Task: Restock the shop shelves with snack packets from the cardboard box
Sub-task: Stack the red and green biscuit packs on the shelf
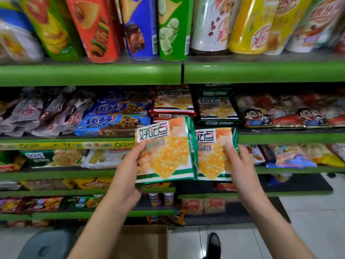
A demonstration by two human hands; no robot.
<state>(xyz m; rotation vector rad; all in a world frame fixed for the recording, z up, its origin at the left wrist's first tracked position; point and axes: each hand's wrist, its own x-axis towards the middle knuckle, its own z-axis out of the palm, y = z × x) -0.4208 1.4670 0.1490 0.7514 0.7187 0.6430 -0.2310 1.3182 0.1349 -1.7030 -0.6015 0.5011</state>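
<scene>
I hold two green-edged cracker packets side by side in front of the green shelves. My left hand [130, 165] grips the left cracker packet [168, 152] by its left edge, thumb on the front. My right hand [238, 165] grips the right cracker packet [212, 156] at its right edge. Both packets hang just below a shelf where matching stacked cracker packets [216, 109] lie. The cardboard box [143, 240] stands open on the floor between my forearms, partly hidden by my left arm.
Tall crisp tubes [173, 28] stand on the top shelf. Blue cookie packs [113, 118] lie left of the cracker stacks, red cartoon packets [287, 111] to the right. A grey stool [46, 245] sits at bottom left. My black shoe [213, 243] is on the tiled floor.
</scene>
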